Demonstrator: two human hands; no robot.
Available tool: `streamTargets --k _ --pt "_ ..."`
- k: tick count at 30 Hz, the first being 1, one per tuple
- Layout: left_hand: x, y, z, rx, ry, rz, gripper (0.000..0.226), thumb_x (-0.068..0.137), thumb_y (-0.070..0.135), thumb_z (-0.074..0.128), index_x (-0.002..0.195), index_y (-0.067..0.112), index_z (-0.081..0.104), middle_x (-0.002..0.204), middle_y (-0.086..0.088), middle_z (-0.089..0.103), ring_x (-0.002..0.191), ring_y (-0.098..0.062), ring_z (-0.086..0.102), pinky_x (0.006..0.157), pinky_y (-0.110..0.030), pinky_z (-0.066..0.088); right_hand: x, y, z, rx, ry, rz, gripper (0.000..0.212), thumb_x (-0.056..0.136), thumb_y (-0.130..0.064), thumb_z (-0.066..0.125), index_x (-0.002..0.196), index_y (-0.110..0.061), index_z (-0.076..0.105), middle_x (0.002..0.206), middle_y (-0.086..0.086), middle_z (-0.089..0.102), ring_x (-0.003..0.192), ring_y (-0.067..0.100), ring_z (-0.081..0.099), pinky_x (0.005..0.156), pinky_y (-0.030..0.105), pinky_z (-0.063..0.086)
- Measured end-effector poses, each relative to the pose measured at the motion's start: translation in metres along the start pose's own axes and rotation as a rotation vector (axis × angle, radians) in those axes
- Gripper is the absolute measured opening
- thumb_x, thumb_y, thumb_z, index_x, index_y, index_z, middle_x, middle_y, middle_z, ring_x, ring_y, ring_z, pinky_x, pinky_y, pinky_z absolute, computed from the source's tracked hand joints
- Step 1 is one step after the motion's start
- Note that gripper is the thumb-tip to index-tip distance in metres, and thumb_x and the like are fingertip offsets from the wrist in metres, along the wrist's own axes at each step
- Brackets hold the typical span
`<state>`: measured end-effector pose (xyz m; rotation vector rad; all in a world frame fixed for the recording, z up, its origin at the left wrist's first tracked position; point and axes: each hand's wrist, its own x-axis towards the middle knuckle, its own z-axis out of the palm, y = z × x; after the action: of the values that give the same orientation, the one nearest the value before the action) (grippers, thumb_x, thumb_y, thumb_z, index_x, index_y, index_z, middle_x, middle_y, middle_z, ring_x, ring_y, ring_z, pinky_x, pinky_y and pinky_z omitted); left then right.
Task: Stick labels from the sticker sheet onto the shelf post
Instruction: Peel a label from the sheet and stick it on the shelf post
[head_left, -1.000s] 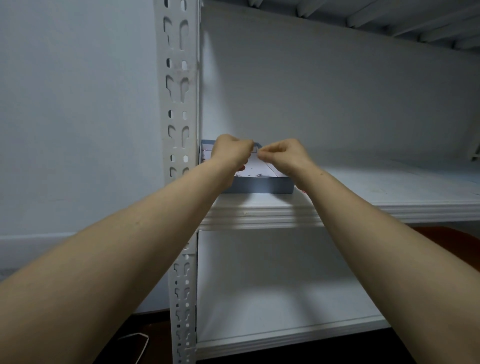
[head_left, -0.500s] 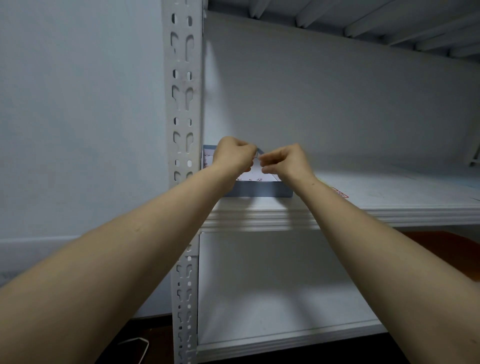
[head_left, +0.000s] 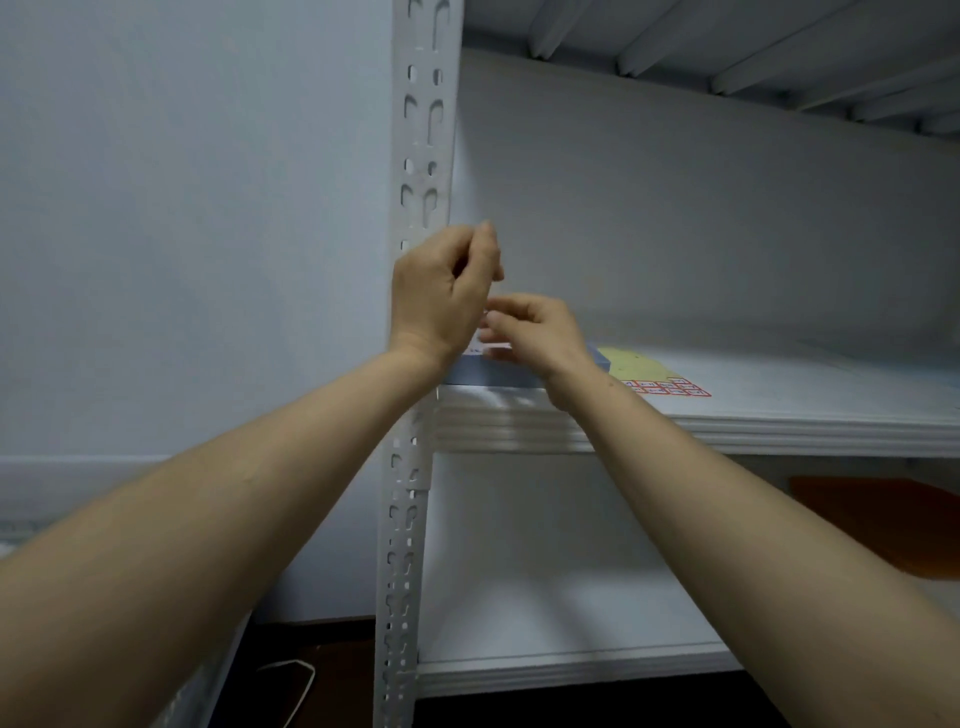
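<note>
Left hand (head_left: 441, 291) is up with fingertips (head_left: 487, 234) pinched together, touching or just beside the shelf post (head_left: 423, 130); any label in the pinch is too small to see.
Right hand (head_left: 540, 332), just below and right of that pinch, has loosely curled fingers, and whether it holds anything cannot be told. The sticker sheet (head_left: 654, 371), yellow with red-edged labels, lies flat further down to the right, past the right wrist, beside a shallow blue box (head_left: 498, 375) under both hands. A label could curl onto a fingertip, go on crooked, or bridge one of the post's keyhole slots just above the pinch and peel. The post is white, narrow and perforated. The shelf board (head_left: 779, 400) is white, and the wall (head_left: 182, 234) left of the grip is pale. A white cable (head_left: 296, 680) lies on the dark floor far below.
</note>
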<state>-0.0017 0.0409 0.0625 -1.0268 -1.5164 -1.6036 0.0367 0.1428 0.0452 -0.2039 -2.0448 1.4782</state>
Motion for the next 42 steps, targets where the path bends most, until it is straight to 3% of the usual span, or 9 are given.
streamTargets --k 6,10,12,16,20,26,33,36,42 --pt "-0.010 -0.009 -0.024 0.018 0.195 -0.124 0.033 0.085 0.034 0.037 0.099 0.012 0.057 0.093 0.008 0.045 0.091 -0.014 0.047 0.087 -0.024 0.039 -0.022 0.005 0.023 0.171 -0.093 0.073 0.022 0.088 0.007 0.050 0.100 -0.006 0.062 0.109 0.018 0.062 0.099 0.022 0.058 0.098 0.037 0.049" --pt "-0.015 -0.021 -0.036 -0.027 0.196 -0.420 0.033 0.090 0.021 0.043 0.120 0.010 0.051 0.116 -0.002 0.042 0.114 -0.022 0.045 0.105 -0.034 0.035 -0.025 0.011 0.032 0.161 -0.186 0.081 0.043 0.083 0.012 0.047 0.123 -0.001 0.058 0.120 0.015 0.064 0.116 0.027 0.058 0.105 0.041 0.043" --pt "-0.017 -0.025 -0.039 -0.130 0.142 -0.584 0.036 0.087 0.030 0.043 0.116 0.012 0.054 0.119 -0.004 0.050 0.115 -0.025 0.050 0.102 -0.035 0.040 -0.026 0.013 0.034 0.173 -0.210 0.073 0.047 0.081 0.015 0.045 0.124 -0.001 0.057 0.120 0.016 0.064 0.116 0.028 0.058 0.106 0.042 0.042" --pt "-0.016 -0.029 -0.046 -0.236 0.020 -0.749 0.049 0.074 0.047 0.042 0.096 0.008 0.061 0.092 -0.004 0.061 0.091 -0.032 0.058 0.085 -0.037 0.046 -0.027 0.013 0.039 0.224 -0.227 0.062 0.049 0.080 0.021 0.041 0.124 0.004 0.055 0.120 0.020 0.063 0.107 0.025 0.060 0.103 0.036 0.044" --pt "-0.018 -0.039 -0.047 -0.273 -0.177 -0.705 0.043 0.099 0.043 0.031 0.081 0.023 0.064 0.078 0.004 0.067 0.071 -0.010 0.064 0.072 -0.027 0.048 -0.027 0.016 0.048 0.170 -0.206 0.025 0.047 0.081 0.017 0.050 0.124 0.001 0.055 0.116 0.013 0.065 0.105 0.022 0.062 0.097 0.031 0.048" --pt "-0.015 -0.052 -0.048 -0.245 -0.368 -0.642 0.047 0.101 0.046 0.018 0.090 0.032 0.061 0.093 0.011 0.066 0.095 -0.008 0.063 0.092 -0.027 0.045 -0.024 0.020 0.058 0.088 -0.142 -0.028 0.034 0.079 0.008 0.058 0.108 -0.010 0.062 0.098 0.006 0.068 0.087 0.016 0.063 0.072 0.022 0.051" --pt "-0.017 -0.051 -0.049 -0.235 -0.385 -0.607 0.042 0.102 0.044 0.017 0.085 0.037 0.055 0.085 0.020 0.061 0.077 0.011 0.059 0.066 -0.005 0.043 -0.018 0.024 0.074 -0.016 0.035 -0.038 0.027 0.073 -0.005 0.063 0.101 -0.007 0.065 0.090 0.006 0.070 0.081 0.020 0.065 0.080 0.036 0.055" --pt "-0.018 -0.055 -0.047 -0.204 -0.355 -0.595 0.042 0.101 0.045 0.017 0.086 0.036 0.055 0.088 0.018 0.061 0.081 0.008 0.058 0.067 -0.005 0.042 -0.017 0.024 0.076 -0.070 0.056 -0.067 0.022 0.072 -0.006 0.063 0.094 -0.006 0.065 0.076 -0.001 0.064 0.067 0.013 0.058 0.067 0.030 0.050" --pt "-0.024 -0.063 -0.040 -0.157 -0.285 -0.616 0.057 0.098 0.053 0.018 0.126 0.015 0.050 0.123 0.001 0.056 0.111 -0.011 0.054 0.093 -0.023 0.042 -0.020 0.024 0.077 -0.112 0.072 -0.107 0.019 0.073 -0.007 0.063 0.091 -0.007 0.064 0.073 -0.003 0.062 0.065 0.012 0.056 0.068 0.033 0.051"
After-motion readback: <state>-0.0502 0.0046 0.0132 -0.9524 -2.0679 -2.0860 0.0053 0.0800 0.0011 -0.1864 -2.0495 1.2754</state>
